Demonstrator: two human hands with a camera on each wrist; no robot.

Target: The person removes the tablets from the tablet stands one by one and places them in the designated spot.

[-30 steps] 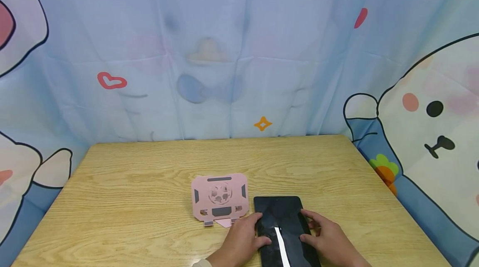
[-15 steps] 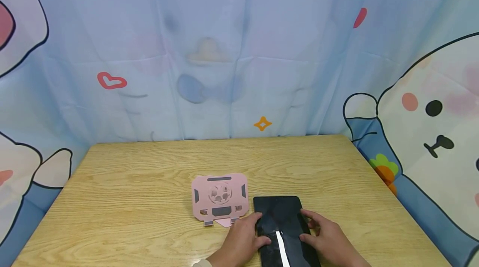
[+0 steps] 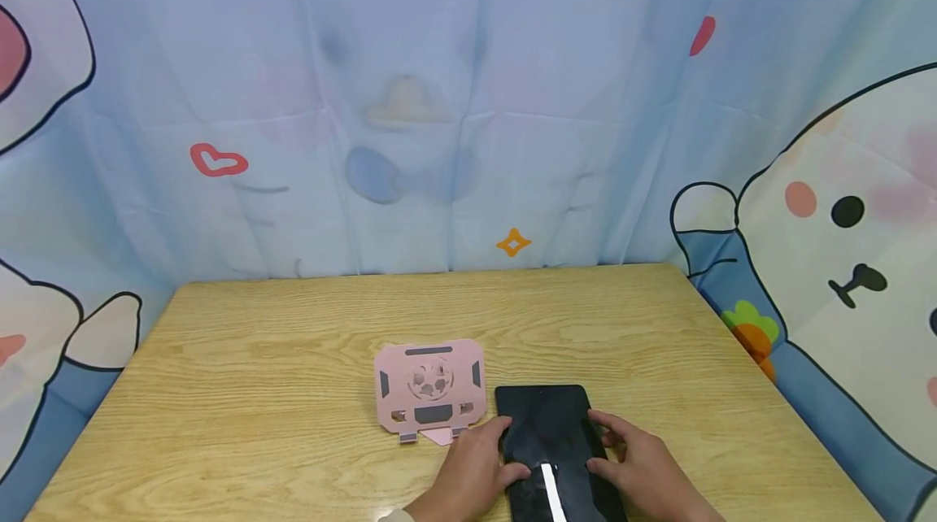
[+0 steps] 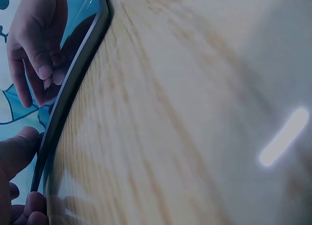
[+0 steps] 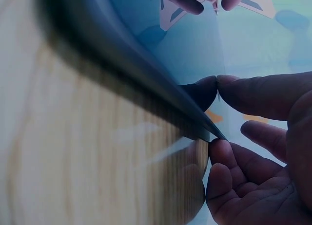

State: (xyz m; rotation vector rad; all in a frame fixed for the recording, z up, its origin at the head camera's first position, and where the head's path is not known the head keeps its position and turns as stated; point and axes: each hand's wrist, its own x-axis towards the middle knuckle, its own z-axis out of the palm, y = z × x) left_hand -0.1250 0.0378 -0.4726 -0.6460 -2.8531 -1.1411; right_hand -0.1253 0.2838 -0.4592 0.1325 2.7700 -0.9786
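A black tablet (image 3: 545, 424) with a glossy face lies between both hands near the front of the table, its lower end cut off by the head view. My left hand (image 3: 472, 465) pinches its left edge, thumb over the face. On the opposite edge my right hand (image 3: 640, 465) grips with thumb and fingers; in the right wrist view the thumb (image 5: 253, 96) touches the face and fingers sit at the rim. A pink stand (image 3: 432, 380) with grey pads and a round cutout stands just left of the tablet, close to the left hand. The tablet's underside is hidden.
The wooden table (image 3: 256, 392) reaches back to a light blue cartoon curtain (image 3: 410, 205), which also hangs along both sides. A bright light reflection shows on the table in the left wrist view.
The white reflection on the tablet has slid toward its near end. Both hands and the tablet stay almost in place; the pink stand has not moved.
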